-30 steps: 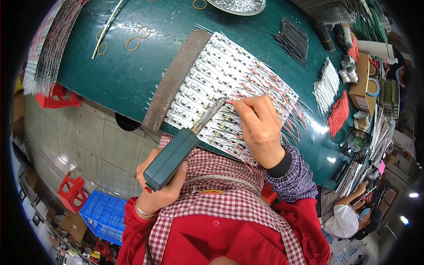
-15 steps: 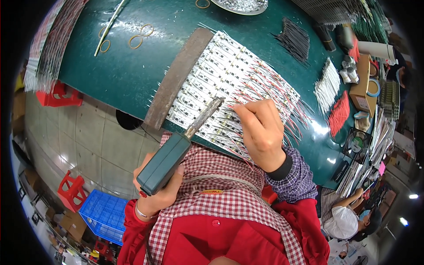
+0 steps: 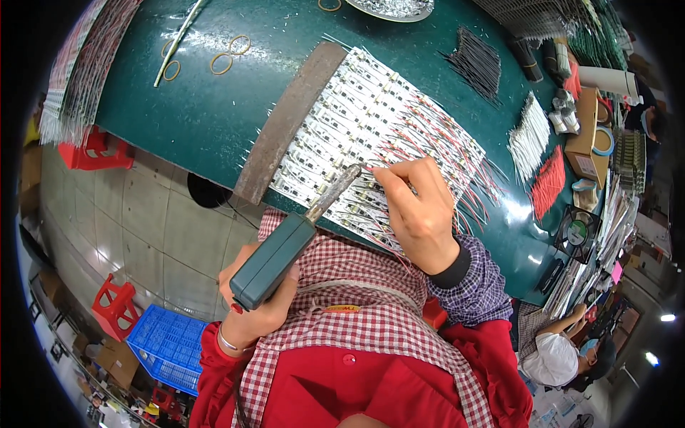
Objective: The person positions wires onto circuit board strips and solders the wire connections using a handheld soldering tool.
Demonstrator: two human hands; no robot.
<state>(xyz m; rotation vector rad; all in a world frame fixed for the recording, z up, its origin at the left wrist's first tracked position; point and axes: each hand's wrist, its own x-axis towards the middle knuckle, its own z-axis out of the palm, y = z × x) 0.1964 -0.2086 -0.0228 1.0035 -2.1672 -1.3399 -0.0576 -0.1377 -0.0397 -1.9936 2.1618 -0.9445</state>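
Observation:
My left hand is wrapped round the dark green body of a soldering iron. Its worn metal tip reaches up and right onto a panel of small white circuit boards lying tilted on the bench. Close to the tip, my right hand pinches what looks like a thin red wire, its far end too small to make out. Many red, white and black wires trail from the panel's right part. Along the panel's left edge lies a flat brown bar.
On the green bench lie rubber bands, a metal dish and bundles of black wires, white wires and red wires. A small fan stands at the right. A co-worker sits beyond it.
The soldering iron in my left hand has shifted slightly right, its tip a little lower. My right hand has moved slightly left and stays pinched.

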